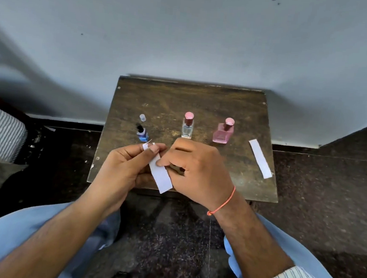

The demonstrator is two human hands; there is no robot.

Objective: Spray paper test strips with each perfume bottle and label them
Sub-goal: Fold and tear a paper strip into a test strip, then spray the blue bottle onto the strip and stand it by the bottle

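Note:
A white paper test strip [161, 176] is pinched at its top end by my left hand [123, 167], above the near edge of a small dark wooden table [203, 103]. My right hand [199, 171] also pinches the strip at its middle and seems to hold a small dark object underneath. Three perfume bottles stand in a row behind my hands: a blue one [142, 134] with its black nozzle bare, a clear one [188, 126] with a pink cap, and a pink one [223, 133] with a pink cap. A clear cap [142, 117] stands behind the blue bottle.
A second white strip [260, 158] lies flat at the table's right edge. The table stands against a pale wall. Dark speckled floor surrounds it. A striped cloth [0, 133] shows at the left. My knees in light blue trousers frame the bottom.

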